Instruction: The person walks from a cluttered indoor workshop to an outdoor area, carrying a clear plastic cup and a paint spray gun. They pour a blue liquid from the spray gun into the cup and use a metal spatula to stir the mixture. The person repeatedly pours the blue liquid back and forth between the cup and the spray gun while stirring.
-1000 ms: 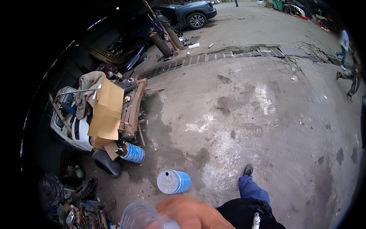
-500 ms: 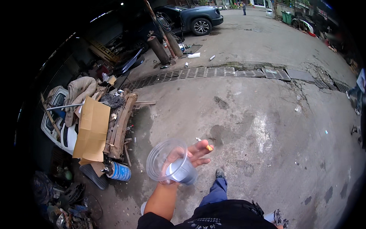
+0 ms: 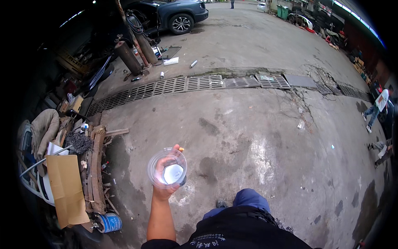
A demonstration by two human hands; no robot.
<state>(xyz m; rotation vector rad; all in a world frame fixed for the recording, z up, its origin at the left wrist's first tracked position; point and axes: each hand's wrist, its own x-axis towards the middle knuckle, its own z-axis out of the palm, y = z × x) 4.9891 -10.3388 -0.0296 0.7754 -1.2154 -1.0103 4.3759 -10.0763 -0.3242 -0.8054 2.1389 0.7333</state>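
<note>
My left hand (image 3: 164, 189) is raised in front of me and shut around a clear plastic cup (image 3: 167, 168). The cup's open mouth faces the camera, and something white shows at its bottom. A small orange-tipped thing (image 3: 181, 149) sticks out by my fingers at the cup's upper rim. My forearm comes up from the lower edge, left of my dark shirt and blue trouser leg (image 3: 244, 199). My right hand is out of the picture.
A pile of wood, cardboard (image 3: 66, 189) and scrap lies at left, with a blue-and-white can (image 3: 110, 222) at its foot. A metal drain grate (image 3: 215, 83) crosses the concrete. Gas cylinders (image 3: 128, 58) and a dark car (image 3: 178, 14) stand beyond; people walk at right (image 3: 375, 110).
My left hand has lifted the cup from the bottom edge up into mid view. I have walked forward, and the scrap pile and can have slid left and down.
</note>
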